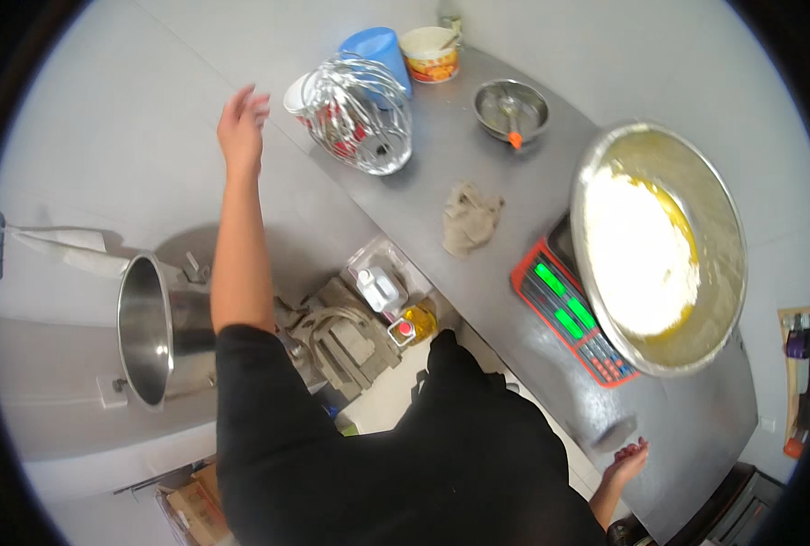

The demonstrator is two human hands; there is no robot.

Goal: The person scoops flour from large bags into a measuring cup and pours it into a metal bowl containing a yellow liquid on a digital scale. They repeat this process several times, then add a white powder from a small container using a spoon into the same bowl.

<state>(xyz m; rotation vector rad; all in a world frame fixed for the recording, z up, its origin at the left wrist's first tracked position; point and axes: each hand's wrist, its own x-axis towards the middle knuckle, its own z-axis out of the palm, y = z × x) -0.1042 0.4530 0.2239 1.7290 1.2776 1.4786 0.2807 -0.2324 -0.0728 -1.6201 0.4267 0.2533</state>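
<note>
My left hand (242, 130) is raised at the upper left, fingers apart and holding nothing, left of a big wire whisk attachment (364, 116) on the steel table. At the lower right my right hand (629, 463) is by the table's edge with curled fingers; whether it holds anything is unclear. A blurred grey object (615, 433) lies just above it. A large metal mixing bowl (719, 273) with white flour (637, 252) and yellow liquid in it stands on a red digital scale (575, 314) with lit green displays.
A beige cloth (472, 218) lies mid-table. Behind it are a small steel bowl (511, 112) with an orange-tipped utensil, a printed tub (431, 58) and a blue plastic container (381, 51). A tall steel pot (147, 327) stands left; an oil bottle (418, 324) and a white jug (380, 290) are below the table's edge.
</note>
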